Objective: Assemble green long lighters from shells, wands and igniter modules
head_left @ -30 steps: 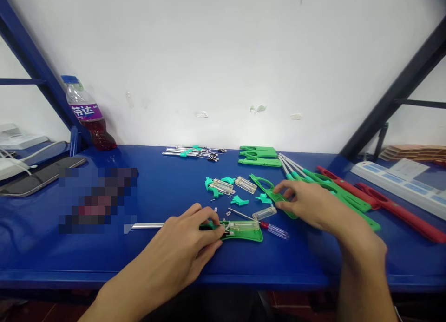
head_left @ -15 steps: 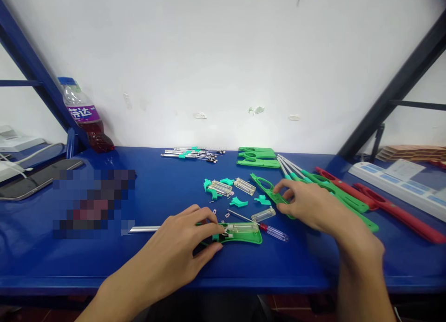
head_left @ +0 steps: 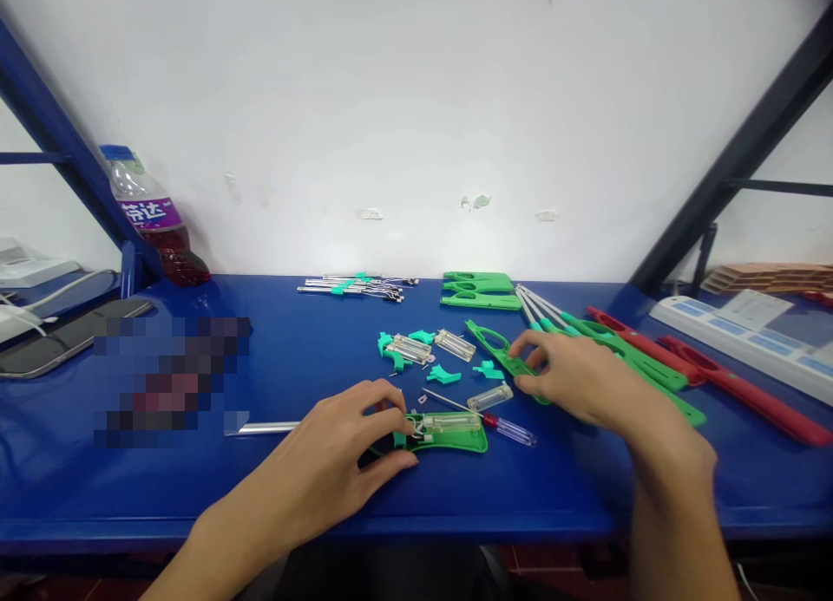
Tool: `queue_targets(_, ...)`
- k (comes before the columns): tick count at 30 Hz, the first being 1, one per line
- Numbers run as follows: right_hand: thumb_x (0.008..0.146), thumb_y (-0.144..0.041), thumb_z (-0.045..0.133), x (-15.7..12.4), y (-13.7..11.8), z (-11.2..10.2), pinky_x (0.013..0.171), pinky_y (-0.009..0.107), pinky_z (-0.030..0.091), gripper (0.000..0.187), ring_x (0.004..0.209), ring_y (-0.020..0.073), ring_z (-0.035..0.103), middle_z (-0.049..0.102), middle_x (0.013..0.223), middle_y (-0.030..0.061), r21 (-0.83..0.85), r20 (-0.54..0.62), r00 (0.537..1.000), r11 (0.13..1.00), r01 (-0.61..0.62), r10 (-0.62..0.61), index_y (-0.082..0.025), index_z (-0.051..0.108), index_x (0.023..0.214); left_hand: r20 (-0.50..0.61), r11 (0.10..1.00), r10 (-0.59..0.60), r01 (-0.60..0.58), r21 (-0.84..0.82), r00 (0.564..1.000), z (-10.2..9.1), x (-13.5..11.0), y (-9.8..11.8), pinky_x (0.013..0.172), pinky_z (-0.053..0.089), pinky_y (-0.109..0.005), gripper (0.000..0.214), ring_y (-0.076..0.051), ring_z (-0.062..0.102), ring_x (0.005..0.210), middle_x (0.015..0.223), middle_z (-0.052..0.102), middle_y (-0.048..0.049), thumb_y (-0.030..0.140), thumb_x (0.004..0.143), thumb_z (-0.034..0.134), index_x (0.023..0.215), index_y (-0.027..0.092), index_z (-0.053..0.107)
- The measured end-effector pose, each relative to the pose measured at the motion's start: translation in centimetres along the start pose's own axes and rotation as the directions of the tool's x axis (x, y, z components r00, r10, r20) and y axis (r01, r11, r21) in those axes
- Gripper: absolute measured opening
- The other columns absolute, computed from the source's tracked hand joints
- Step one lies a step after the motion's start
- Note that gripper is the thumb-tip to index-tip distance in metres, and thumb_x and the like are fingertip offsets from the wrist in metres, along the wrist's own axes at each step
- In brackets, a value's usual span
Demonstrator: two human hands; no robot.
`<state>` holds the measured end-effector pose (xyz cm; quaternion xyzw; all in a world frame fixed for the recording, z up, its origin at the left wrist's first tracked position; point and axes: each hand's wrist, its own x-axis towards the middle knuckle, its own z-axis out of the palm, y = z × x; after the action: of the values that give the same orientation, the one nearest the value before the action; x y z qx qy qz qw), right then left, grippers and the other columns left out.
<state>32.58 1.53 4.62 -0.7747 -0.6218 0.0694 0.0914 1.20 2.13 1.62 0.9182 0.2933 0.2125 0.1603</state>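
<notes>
My left hand [head_left: 355, 436] is closed around an open green lighter handle half [head_left: 472, 440] lying on the table. A clear fuel tank [head_left: 449, 422], white wires and a teal trigger sit in this half, and a metal tube [head_left: 270, 427] sticks out to the left. My right hand [head_left: 560, 371] pinches another green lighter shell half [head_left: 495, 345], which has an oval opening, by its lower end. Between the hands lie a screwdriver [head_left: 511, 429] with a clear and red handle, a loose fuel tank [head_left: 490, 397] and teal triggers [head_left: 443, 375].
Two more fuel tanks [head_left: 455, 344] lie mid-table. Tube assemblies [head_left: 351, 287] and green shells [head_left: 480, 301] rest near the wall. Green lighters and red lighters [head_left: 748, 391] lie at right beside a power strip [head_left: 742, 341]. A drink bottle [head_left: 156, 219] and phone [head_left: 71, 336] are at left.
Both hands keep nearly the same poses on the same parts. The whole view has shifted slightly.
</notes>
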Motion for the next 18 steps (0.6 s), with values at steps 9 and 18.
queue_targets(9,0.079,-0.029,0.072,0.1,0.3,0.2,0.064,0.032,0.048,0.03,0.084,0.0257,0.075,0.081,0.1,-0.0002,-0.017,-0.029,0.999,1.0,0.02,-0.02,-0.031,0.077,0.108,-0.014,0.999,0.016,-0.017,-0.034,1.0,0.1,0.0,-0.3,0.059,0.047,-0.022,0.011,-0.015,0.066,0.081,0.116,0.068,-0.002,0.013,0.098,0.075,0.1,0.024,0.072)
queue_targets(18,0.094,-0.029,0.062,-0.9,0.9,-1.0,0.07,0.04,0.049,0.037,0.095,0.0388,0.076,0.083,0.106,0.0111,-0.108,-0.256,0.966,0.994,0.003,-0.031,-0.025,0.071,0.13,0.001,0.998,0.023,-0.023,0.064,1.0,0.1,-0.2,-0.2,0.089,0.058,-0.036,0.02,-0.024,0.07,0.104,0.12,0.072,-0.0039,0.019,0.098,0.078,0.116,0.025,0.072)
